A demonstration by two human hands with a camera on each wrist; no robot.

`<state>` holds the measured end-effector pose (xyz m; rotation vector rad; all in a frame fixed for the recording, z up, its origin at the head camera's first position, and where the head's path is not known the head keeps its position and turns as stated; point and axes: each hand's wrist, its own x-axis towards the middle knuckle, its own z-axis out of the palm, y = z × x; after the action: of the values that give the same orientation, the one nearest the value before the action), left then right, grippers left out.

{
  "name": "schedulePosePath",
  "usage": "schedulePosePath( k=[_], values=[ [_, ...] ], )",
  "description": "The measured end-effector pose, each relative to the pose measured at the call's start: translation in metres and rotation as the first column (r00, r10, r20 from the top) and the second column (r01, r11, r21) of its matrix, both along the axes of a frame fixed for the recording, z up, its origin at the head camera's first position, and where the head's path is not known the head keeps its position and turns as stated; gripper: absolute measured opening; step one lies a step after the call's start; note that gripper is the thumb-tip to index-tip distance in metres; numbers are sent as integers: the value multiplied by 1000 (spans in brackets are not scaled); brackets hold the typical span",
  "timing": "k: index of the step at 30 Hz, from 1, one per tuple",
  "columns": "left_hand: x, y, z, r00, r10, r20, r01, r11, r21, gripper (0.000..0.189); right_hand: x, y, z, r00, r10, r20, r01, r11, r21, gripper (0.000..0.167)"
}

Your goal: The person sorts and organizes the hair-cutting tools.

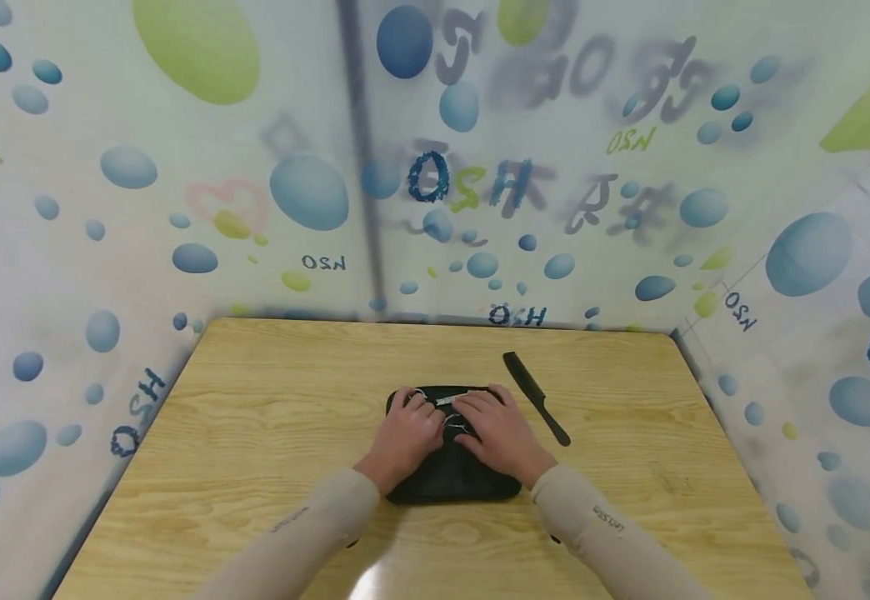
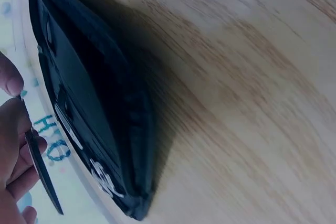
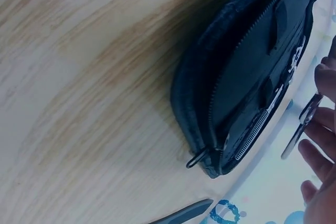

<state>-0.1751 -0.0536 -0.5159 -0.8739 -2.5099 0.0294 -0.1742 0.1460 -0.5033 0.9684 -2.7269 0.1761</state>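
Note:
Both hands are over an open black zippered case point(image 1: 456, 475) on the table. My left hand point(image 1: 409, 429) and right hand point(image 1: 500, 427) hold a pair of metal scissors point(image 1: 456, 426) between them, with handle loops partly showing. Its slim blade point(image 2: 45, 177) extends past the left fingers in the left wrist view. In the right wrist view, a handle and short blade point(image 3: 293, 140) show beside the right fingers. The palms hide much of the scissors. Silver scissor handles point(image 2: 105, 179) and other metal tools point(image 3: 274, 99) sit in the case's slots.
A black handled comb point(image 1: 536, 396) lies slanted on the table to the right of the case. The wooden table point(image 1: 270, 400) ends at walls covered by a curtain point(image 1: 285, 275) with blue and green dots. A zipper pull point(image 3: 197, 158) hangs at the case's corner.

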Motion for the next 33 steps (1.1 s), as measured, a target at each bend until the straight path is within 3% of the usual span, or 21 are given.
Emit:
schedulePosePath(
  k=[7, 12, 20, 27, 30, 33],
  values=[
    [2, 7, -4, 998, -41, -48, 41, 999, -3, 11, -1, -1, -3, 1000, -24, -4, 24, 1000, 12, 25],
    [4, 7, -4, 996, -51, -67, 50, 999, -8, 11, -2, -1, -5, 999, -42, 8, 42, 999, 10, 18],
    [5, 5, -4, 997, -76, -16, 76, 997, 9, 10, 1, -3, -2, 997, -78, 21, 77, 997, 22, 18],
    [1, -7, -4, 990, -138, 12, 135, 982, 133, 17, -2, 0, -4, 990, -143, 14, 142, 989, 42, 18],
    [-3, -17, -2, 993, -108, 57, 100, 987, 128, 21, -2, 3, -2, 988, -157, 8, 156, 987, 30, 18],
    [-7, -30, 1, 988, -53, 143, 41, 995, 89, 29, -3, 7, -1, 986, -167, 7, 167, 986, 14, 18]
  ],
)
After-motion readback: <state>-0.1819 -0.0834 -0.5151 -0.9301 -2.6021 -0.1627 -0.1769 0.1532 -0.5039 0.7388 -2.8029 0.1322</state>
